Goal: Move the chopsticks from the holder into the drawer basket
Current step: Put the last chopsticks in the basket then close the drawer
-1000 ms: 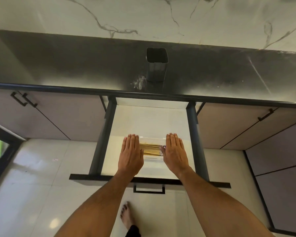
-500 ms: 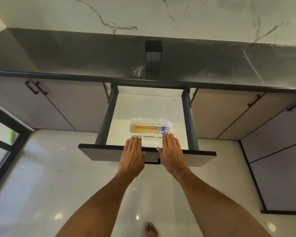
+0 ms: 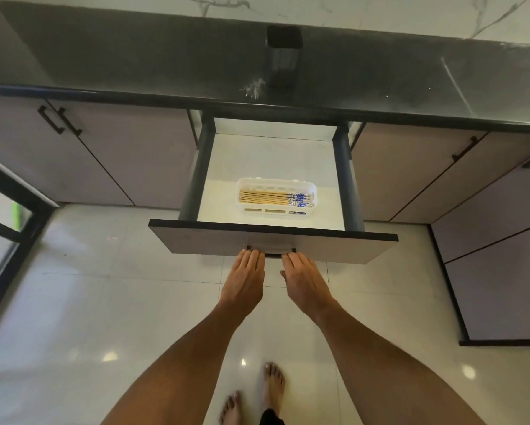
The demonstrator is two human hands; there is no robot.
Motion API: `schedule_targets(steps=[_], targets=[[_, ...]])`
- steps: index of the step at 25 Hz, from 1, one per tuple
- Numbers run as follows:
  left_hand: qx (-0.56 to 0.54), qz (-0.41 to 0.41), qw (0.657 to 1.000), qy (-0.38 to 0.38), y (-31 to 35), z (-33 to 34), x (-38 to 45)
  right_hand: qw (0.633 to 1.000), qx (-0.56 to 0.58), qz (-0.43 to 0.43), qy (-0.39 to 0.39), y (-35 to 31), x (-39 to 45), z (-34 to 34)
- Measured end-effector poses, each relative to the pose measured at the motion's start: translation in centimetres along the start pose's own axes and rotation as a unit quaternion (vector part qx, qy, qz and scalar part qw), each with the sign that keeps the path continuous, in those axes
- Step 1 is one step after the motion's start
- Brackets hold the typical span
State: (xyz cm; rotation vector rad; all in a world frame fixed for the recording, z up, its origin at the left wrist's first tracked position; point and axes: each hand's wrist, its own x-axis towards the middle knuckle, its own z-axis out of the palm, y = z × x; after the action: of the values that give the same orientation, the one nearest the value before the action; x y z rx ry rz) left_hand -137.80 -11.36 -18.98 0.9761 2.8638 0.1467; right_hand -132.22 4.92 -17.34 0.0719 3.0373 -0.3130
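Several wooden chopsticks [image 3: 269, 198] with blue-and-white patterned ends lie flat in a white slotted basket [image 3: 314, 191] inside the open drawer [image 3: 276, 240]. The dark square holder [image 3: 283, 56] stands on the black countertop behind the drawer; nothing shows above its rim. My left hand [image 3: 245, 279] and my right hand [image 3: 303, 282] are flat, palms down, with their fingertips against the drawer front at its black handle [image 3: 272, 254]. Neither hand holds anything.
The black countertop [image 3: 135, 65] runs the full width, with a marble wall behind. Closed cabinet doors [image 3: 119, 154] with black handles flank the drawer on both sides. A glass door frame [image 3: 9, 210] is at the left. My bare feet [image 3: 254, 397] stand on glossy white floor tiles.
Both hands have drawn back out of the drawer, from the basket to the drawer front. The view has shifted back and down, so the basket and chopsticks now show uncovered.
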Motion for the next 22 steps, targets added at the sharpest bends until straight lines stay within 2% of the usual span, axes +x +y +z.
schedule_targets(steps=[5,12,14,17,22], targets=[[-0.036,0.008,0.999,-0.036,-0.8,1.2,2.8,0.997,-0.022,-0.005,-0.073,0.3,3.3,1.0],[-0.033,-0.049,0.995,-0.076,-0.8,3.1,5.8,0.975,-0.037,0.069,-0.206,0.5,8.3,1.7],[-0.013,-0.038,0.994,-0.104,-0.7,3.7,6.8,0.974,-0.016,0.077,-0.212,1.0,9.0,2.0],[0.033,-0.037,0.994,-0.101,-0.9,3.9,9.4,0.973,-0.001,0.090,-0.212,1.5,11.1,1.4],[0.024,-0.051,0.996,-0.068,-2.2,4.2,14.8,0.972,0.035,0.103,-0.207,2.7,17.0,-0.6]])
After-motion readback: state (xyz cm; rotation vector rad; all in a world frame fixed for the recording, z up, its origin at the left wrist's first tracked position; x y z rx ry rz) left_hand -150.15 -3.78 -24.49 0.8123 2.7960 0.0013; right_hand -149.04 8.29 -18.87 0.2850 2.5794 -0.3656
